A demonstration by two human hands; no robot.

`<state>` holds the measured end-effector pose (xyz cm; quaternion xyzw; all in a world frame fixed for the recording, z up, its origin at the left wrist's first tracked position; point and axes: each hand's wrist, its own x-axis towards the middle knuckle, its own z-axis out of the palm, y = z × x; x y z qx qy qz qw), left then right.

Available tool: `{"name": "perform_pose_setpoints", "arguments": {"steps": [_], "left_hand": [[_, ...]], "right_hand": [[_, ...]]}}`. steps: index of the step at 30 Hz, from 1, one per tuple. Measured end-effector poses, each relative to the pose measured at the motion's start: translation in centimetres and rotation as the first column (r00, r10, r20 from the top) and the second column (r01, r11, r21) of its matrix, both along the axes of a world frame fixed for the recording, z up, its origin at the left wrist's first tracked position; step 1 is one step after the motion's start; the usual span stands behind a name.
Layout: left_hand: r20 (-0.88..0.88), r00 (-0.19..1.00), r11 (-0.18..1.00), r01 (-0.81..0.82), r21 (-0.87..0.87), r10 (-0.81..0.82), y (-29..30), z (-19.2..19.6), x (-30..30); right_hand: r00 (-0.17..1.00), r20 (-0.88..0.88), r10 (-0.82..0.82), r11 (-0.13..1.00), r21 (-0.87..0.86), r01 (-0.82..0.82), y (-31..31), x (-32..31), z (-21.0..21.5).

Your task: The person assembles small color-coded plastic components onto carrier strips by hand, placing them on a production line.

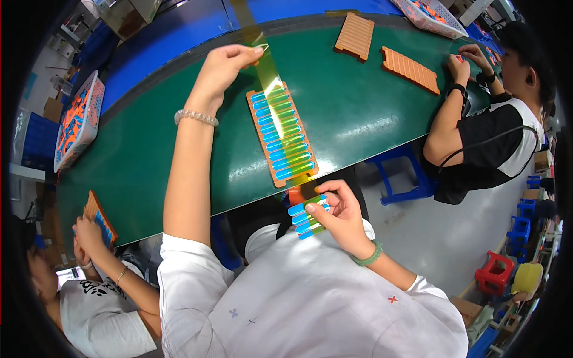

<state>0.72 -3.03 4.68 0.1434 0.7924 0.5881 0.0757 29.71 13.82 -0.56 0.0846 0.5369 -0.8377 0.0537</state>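
An orange-brown slotted tray (280, 182) lies before me near the table's front edge, with a blue, rounded-end stick (279, 145) in each of several slots. A band of clear yellow tape (267, 70) runs lengthwise over these sticks and on beyond the tray's far end. Up there my left hand (216, 73) is closed, its thumb and fingers pinching the tape's edge. My right hand (341, 218) is off the table's near edge, in front of my body. Between its thumb and fingers is a taped strip of blue sticks (303, 225).
Two more slotted trays (355, 37) (410, 70) lie at the far right. White baskets (89, 122) (439, 22) of orange and blue pieces stand at both sides. One co-worker (489, 119) sits right, another (107, 292) left, handling a tray. Stools (494, 271) stand on the floor behind.
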Motion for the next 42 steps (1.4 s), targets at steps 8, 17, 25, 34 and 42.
{"name": "perform_pose_setpoints", "arguments": {"steps": [8, 17, 25, 34, 42], "left_hand": [[-0.368, 0.900, 0.967, -0.253, 0.001, 0.236, 1.5, -1.7, -1.6], [-0.469, 0.848, 0.968, -0.243, 0.065, 0.245, 0.8, -3.9, -2.3], [-0.399, 0.885, 0.971, -0.227, 0.079, 0.240, 0.6, -4.1, -2.3], [-0.389, 0.891, 0.972, -0.215, 0.091, 0.233, 0.7, -4.0, -2.4], [-0.359, 0.904, 0.972, -0.210, 0.101, 0.233, 1.0, -4.0, -2.2]], "right_hand": [[0.983, -0.184, -0.024, 0.975, 0.213, 0.064, -0.5, -3.8, 0.0], [0.998, -0.054, -0.011, 0.915, 0.402, 0.032, -0.8, -3.8, 1.0], [0.998, -0.061, 0.004, 0.896, 0.444, 0.024, -0.7, -3.7, 0.5], [0.999, -0.041, 0.006, 0.908, 0.419, 0.012, -0.7, -3.8, 0.8], [0.989, 0.035, 0.145, 0.814, 0.565, -0.139, 0.4, -4.5, 3.0]]}}
